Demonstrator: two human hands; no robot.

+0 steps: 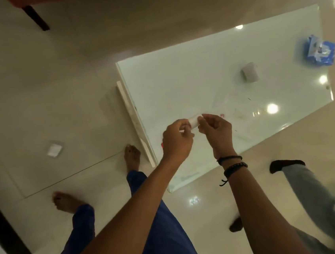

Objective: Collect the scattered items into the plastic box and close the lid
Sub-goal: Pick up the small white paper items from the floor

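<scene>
1. Both hands are raised together over the near edge of the white table point(198, 72), and between them is a small white item point(194, 121), too blurred to name.
2. The left hand point(176, 140) is curled closed, its fingertips pinching one end of the small white item.
3. The right hand point(217, 129) pinches the other end with thumb and forefinger, its other fingers folded; dark bands circle that wrist.
4. Well away from the hands, on the far part of the table, a small grey-white roll point(250, 72) stands, and beyond it, near the corner, lies a blue packet point(318, 53).
5. On the floor to the left of the table lies a small clear packet point(54, 150), apart from the person's bare feet.
6. I cannot make out any plastic box for certain.
</scene>
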